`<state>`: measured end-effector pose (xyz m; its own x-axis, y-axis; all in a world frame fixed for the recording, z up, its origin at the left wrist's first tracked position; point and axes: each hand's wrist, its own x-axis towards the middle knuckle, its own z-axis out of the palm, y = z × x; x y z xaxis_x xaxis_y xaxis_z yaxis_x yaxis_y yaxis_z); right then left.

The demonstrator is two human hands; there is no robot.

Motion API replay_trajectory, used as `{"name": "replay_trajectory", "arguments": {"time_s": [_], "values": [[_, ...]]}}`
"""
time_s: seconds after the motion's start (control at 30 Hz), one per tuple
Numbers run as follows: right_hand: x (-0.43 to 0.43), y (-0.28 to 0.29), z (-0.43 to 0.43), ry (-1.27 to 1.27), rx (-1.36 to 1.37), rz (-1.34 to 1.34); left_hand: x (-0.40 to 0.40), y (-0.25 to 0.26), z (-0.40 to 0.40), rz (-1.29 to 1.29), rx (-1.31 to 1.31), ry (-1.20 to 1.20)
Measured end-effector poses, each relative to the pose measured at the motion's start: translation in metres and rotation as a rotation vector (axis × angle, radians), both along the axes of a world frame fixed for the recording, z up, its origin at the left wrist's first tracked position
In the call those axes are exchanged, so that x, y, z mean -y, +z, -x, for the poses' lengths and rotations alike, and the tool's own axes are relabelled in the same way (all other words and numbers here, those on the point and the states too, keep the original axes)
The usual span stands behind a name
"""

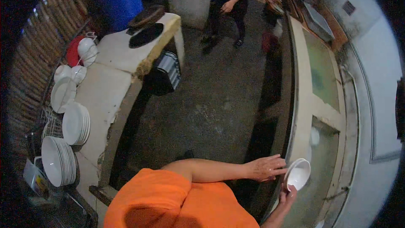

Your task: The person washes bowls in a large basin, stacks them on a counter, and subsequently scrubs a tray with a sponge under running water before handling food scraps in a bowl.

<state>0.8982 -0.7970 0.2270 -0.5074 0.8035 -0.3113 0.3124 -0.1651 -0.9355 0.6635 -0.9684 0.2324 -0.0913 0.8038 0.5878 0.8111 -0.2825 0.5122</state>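
Two nested white bowls (299,174) are tilted on their side above the front ledge of a tiled basin (300,107). My right hand (288,194) grips them at their lower edge, with the thumb over the rim. My left hand (266,167) reaches across from the left with its fingers spread. Its fingertips are at the outside of the rear bowl; whether they press on it is hard to tell. Below the bowls is the near compartment, holding cloudy water (322,158) and a pale round object (314,136), partly hidden.
Stacked white plates (76,123), deeper white dishes (59,161) and white bowls (87,50) stand along the left counter (104,91). A black crate (164,72) sits under it. Ahead, a person in orange (232,3) stands on the floor near a blue cooler (117,3).
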Motion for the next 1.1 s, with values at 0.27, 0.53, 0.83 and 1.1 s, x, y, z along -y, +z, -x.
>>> {"name": "replay_trajectory", "arguments": {"time_s": [0.27, 0.53, 0.83, 1.1], "values": [[0.103, 0.011, 0.237, 0.358, 0.093, 0.229, 0.133, 0.042, 0.185, -0.194, -0.309, -0.039], [0.197, 0.047, 0.480, 0.968, 0.287, 0.816, 0.262, 0.078, 0.321, -0.159, -0.335, 0.201], [0.375, 0.110, 0.705, 1.493, 0.301, 0.863, 0.410, 0.170, 0.399, -0.041, -0.457, 0.892], [0.516, 0.153, 0.803, 1.636, -0.128, 1.061, 0.620, 0.188, 0.520, -0.109, -0.564, 1.788]]}}
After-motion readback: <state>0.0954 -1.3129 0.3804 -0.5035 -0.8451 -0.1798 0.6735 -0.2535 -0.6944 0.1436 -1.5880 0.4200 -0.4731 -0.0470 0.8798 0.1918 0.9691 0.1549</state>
